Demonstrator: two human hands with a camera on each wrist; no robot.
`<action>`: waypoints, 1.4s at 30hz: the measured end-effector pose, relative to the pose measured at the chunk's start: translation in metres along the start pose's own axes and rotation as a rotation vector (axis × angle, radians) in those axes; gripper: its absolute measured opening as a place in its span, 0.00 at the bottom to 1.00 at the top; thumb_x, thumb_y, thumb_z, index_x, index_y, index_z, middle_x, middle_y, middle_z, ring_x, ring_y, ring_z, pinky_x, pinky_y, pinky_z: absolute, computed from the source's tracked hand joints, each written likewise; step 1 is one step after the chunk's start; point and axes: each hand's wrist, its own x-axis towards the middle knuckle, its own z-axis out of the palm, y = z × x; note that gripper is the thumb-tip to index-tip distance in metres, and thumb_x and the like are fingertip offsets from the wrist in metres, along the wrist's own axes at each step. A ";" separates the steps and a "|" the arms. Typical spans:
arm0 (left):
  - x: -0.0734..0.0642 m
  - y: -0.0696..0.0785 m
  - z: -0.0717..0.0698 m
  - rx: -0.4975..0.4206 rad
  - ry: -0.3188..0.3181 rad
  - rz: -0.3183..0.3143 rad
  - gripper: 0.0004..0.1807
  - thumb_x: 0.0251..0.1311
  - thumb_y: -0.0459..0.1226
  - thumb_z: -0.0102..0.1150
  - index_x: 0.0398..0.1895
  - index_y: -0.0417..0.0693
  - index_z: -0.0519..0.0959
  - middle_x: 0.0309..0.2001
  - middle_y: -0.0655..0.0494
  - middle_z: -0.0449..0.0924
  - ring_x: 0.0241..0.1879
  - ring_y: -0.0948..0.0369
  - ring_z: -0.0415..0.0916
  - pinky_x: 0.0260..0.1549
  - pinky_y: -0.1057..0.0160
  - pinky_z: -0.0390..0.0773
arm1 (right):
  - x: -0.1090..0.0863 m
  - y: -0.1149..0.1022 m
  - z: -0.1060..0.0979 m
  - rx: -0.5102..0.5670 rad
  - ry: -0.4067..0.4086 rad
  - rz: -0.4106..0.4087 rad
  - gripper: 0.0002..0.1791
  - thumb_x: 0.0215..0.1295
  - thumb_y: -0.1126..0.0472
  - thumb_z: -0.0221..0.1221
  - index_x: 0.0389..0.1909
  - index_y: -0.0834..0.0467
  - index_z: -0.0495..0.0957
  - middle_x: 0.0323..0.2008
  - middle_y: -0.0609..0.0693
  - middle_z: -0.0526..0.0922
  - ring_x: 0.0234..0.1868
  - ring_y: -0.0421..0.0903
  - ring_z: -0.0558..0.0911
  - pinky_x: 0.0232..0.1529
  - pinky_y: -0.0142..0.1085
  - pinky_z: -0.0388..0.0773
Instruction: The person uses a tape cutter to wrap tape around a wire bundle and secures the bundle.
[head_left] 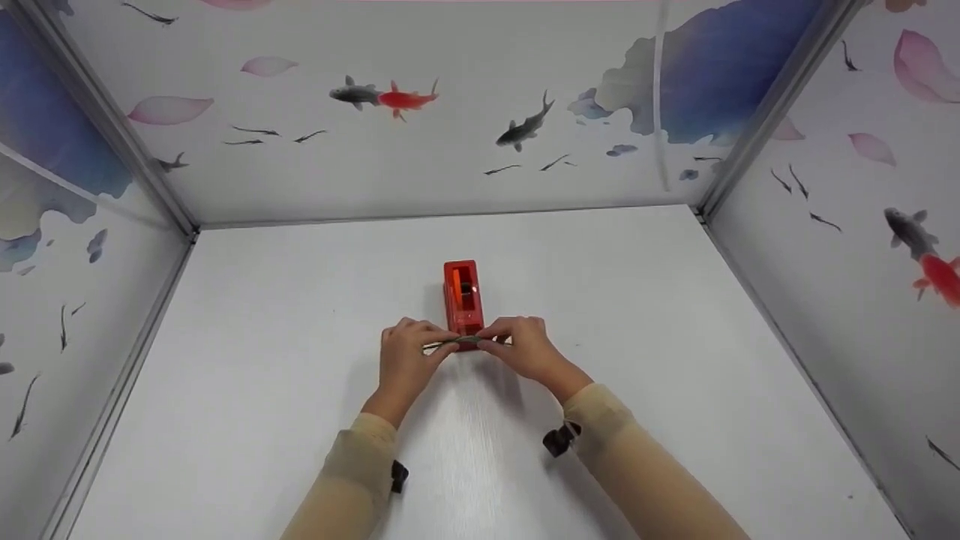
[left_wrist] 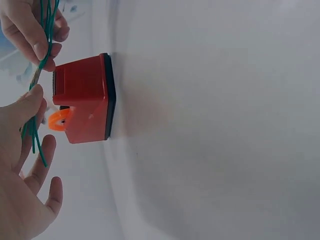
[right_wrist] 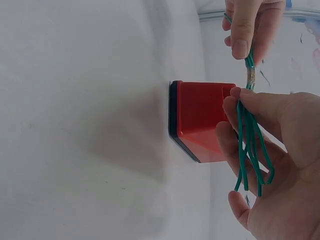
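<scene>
A bundle of thin green wires [head_left: 469,339] stretches between both hands over the near end of a red tape dispenser [head_left: 451,300]. The left hand [head_left: 405,360] pinches one end between thumb and fingers. At the other end, the right hand [head_left: 531,352] pinches the bundle the same way. A shiny, clear-tan band of tape [right_wrist: 251,77] wraps the bundle between the two grips. Loose wire ends [right_wrist: 255,165] fan out below the right thumb in the right wrist view. The left wrist view shows an orange tape core [left_wrist: 59,120] in the dispenser.
The dispenser's dark base [left_wrist: 109,95] rests on the white table [head_left: 262,375]. Printed panels with fish and petals, such as the back wall [head_left: 450,172], enclose the table at the back and sides. Small black wrist cameras sit by both sleeves.
</scene>
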 end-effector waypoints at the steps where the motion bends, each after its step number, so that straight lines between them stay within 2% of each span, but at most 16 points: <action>1: -0.001 0.000 0.000 -0.011 -0.004 -0.010 0.11 0.57 0.46 0.76 0.43 0.63 0.92 0.38 0.63 0.89 0.46 0.58 0.77 0.56 0.48 0.70 | 0.000 0.000 0.000 0.000 0.004 -0.006 0.08 0.68 0.58 0.68 0.45 0.48 0.91 0.36 0.39 0.90 0.39 0.39 0.83 0.52 0.46 0.72; 3: -0.001 0.000 -0.001 -0.034 -0.008 -0.030 0.11 0.59 0.47 0.75 0.44 0.62 0.92 0.38 0.63 0.90 0.46 0.59 0.78 0.57 0.48 0.70 | 0.000 0.001 0.001 -0.007 0.013 -0.020 0.08 0.67 0.58 0.69 0.45 0.48 0.91 0.37 0.39 0.90 0.38 0.39 0.82 0.51 0.44 0.72; 5: 0.000 0.000 -0.001 -0.055 -0.011 -0.043 0.11 0.60 0.48 0.74 0.44 0.61 0.92 0.38 0.63 0.91 0.45 0.59 0.79 0.58 0.48 0.70 | 0.000 0.002 0.001 -0.018 0.018 -0.023 0.08 0.67 0.58 0.69 0.45 0.48 0.91 0.38 0.39 0.90 0.38 0.39 0.82 0.53 0.45 0.68; 10: 0.003 0.000 0.000 -0.093 -0.038 -0.064 0.13 0.61 0.48 0.73 0.48 0.61 0.91 0.40 0.63 0.92 0.42 0.61 0.79 0.55 0.50 0.69 | 0.001 0.001 -0.002 -0.043 0.030 -0.021 0.07 0.67 0.58 0.69 0.44 0.49 0.92 0.40 0.41 0.91 0.41 0.42 0.83 0.59 0.53 0.61; 16: 0.005 0.000 0.001 -0.086 -0.066 -0.089 0.13 0.63 0.48 0.71 0.49 0.61 0.90 0.41 0.64 0.91 0.43 0.60 0.77 0.54 0.51 0.69 | 0.001 0.002 -0.002 -0.039 0.019 -0.026 0.07 0.67 0.59 0.69 0.44 0.49 0.92 0.40 0.42 0.91 0.42 0.42 0.85 0.64 0.56 0.57; 24: 0.006 0.001 0.005 -0.075 -0.116 -0.083 0.12 0.65 0.49 0.69 0.49 0.62 0.90 0.44 0.65 0.89 0.48 0.59 0.79 0.56 0.49 0.70 | -0.002 0.004 -0.004 -0.048 0.025 -0.028 0.09 0.66 0.60 0.70 0.45 0.49 0.92 0.39 0.42 0.90 0.43 0.43 0.85 0.66 0.59 0.55; 27: 0.006 -0.001 0.003 -0.063 -0.122 -0.083 0.11 0.65 0.49 0.68 0.48 0.61 0.90 0.44 0.64 0.89 0.47 0.59 0.79 0.54 0.50 0.70 | -0.001 0.004 -0.003 -0.046 0.031 -0.043 0.09 0.66 0.60 0.70 0.45 0.49 0.92 0.39 0.42 0.90 0.43 0.42 0.85 0.66 0.59 0.55; 34: 0.005 -0.002 0.003 -0.033 -0.108 -0.030 0.11 0.65 0.48 0.68 0.46 0.58 0.91 0.43 0.62 0.90 0.45 0.59 0.79 0.50 0.51 0.71 | -0.001 0.006 -0.001 -0.058 0.076 -0.083 0.09 0.64 0.61 0.71 0.44 0.50 0.92 0.38 0.42 0.90 0.42 0.42 0.86 0.64 0.58 0.56; 42: 0.005 -0.002 0.004 -0.037 -0.126 -0.048 0.09 0.64 0.46 0.69 0.46 0.62 0.91 0.43 0.64 0.89 0.45 0.60 0.78 0.51 0.51 0.70 | -0.001 0.005 -0.001 -0.060 0.085 -0.078 0.09 0.63 0.60 0.72 0.43 0.48 0.92 0.38 0.42 0.90 0.42 0.42 0.86 0.65 0.57 0.55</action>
